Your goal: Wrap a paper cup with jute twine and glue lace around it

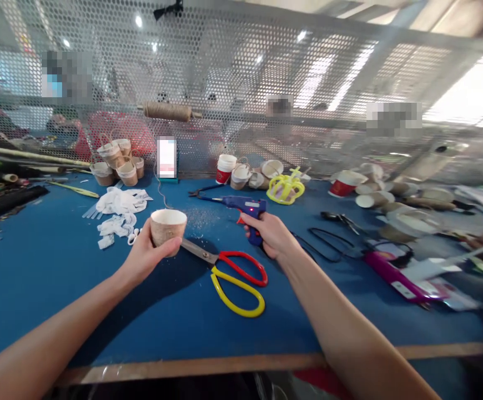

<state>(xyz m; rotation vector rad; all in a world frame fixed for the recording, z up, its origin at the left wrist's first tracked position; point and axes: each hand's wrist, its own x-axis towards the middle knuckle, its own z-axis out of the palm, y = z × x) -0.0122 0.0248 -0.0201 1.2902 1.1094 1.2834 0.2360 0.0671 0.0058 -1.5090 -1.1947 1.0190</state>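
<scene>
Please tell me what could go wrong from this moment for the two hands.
The glue gun in the right hand shows a red light, so its nozzle may be hot and could burn the left hand if brought close to the cup held there.

The scissors lie with their blades running behind that cup, tips hidden; lowering the left hand could bring it against them.

One glue gun (247,204), one held cup (163,230), one pair of scissors (206,255) and one twine roll (167,111). Five wrapped cups (127,173) at far left; blurred cups (375,199) at right cannot be counted surely.
</scene>
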